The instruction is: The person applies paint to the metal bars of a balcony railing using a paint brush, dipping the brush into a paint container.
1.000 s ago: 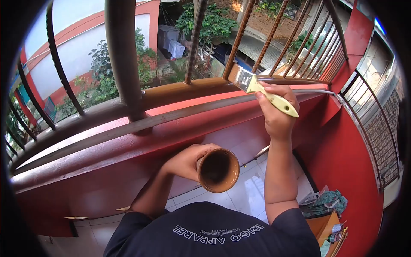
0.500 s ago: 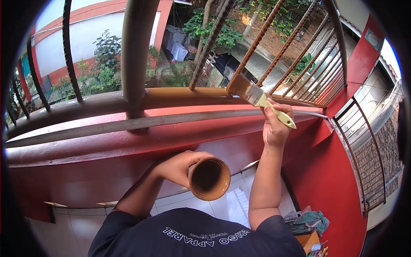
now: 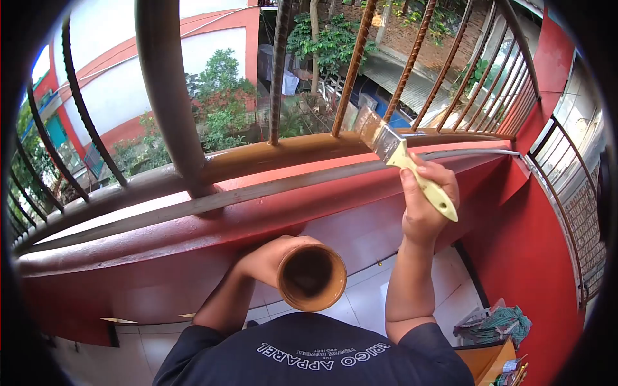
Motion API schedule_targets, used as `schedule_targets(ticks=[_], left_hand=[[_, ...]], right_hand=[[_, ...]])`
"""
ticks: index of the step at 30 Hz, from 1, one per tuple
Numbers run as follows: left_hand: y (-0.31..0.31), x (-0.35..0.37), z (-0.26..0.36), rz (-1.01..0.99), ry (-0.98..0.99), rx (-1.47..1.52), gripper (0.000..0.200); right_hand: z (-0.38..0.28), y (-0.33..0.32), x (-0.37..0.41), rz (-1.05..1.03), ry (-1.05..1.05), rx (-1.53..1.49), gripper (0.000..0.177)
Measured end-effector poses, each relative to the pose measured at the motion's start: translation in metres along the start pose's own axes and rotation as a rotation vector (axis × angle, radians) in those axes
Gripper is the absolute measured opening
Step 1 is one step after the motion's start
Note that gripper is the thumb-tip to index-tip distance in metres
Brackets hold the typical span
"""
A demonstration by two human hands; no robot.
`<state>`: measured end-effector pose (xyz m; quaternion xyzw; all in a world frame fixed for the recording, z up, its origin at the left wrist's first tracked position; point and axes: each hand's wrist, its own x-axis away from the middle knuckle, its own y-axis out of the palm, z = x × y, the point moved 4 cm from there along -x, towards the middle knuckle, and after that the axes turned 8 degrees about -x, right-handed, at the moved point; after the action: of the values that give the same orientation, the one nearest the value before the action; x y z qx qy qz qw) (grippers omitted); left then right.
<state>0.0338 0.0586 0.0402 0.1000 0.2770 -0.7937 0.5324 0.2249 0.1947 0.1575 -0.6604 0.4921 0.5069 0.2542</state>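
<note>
My left hand (image 3: 262, 260) is wrapped round a round container (image 3: 331, 291) coated with brown paint, its open mouth facing up at me. Dark brown liquid (image 3: 308, 270) lies inside it. In my right hand (image 3: 428, 202) is a flat paintbrush (image 3: 400, 154) with a pale yellow-green handle, gripped between thumb and fingers. Its brown-stained bristles point up and left, overlapping the lower rail (image 3: 277, 153) of a metal railing in this view. That rail looks wet and brown along its middle. Ridged upright bars (image 3: 351, 71) rise from it, some coated brown.
A thick post (image 3: 164, 90) stands at the left of the railing. Below the rail run a thin grey pipe (image 3: 257, 192) and a red wall ledge (image 3: 161, 235). Cloth (image 3: 499, 325) and a wooden box (image 3: 489, 357) sit at the lower right on the tiled floor.
The view has shifted, with the railing further left. My right hand has moved right and down, and the brush's bristles have come away from the base of a bar.
</note>
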Motion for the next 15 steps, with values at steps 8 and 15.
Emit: schedule_targets(ticks=[8,15], left_hand=[[0.004,0.006,-0.017,0.046,-0.058,0.221,0.091],[0.005,0.003,-0.017,0.031,-0.066,0.18,0.093]], right_hand=[[-0.001,0.017,0.005,-0.081,-0.018,-0.015,0.017],[-0.004,0.025,-0.015,-0.179,-0.037,-0.012,0.015]])
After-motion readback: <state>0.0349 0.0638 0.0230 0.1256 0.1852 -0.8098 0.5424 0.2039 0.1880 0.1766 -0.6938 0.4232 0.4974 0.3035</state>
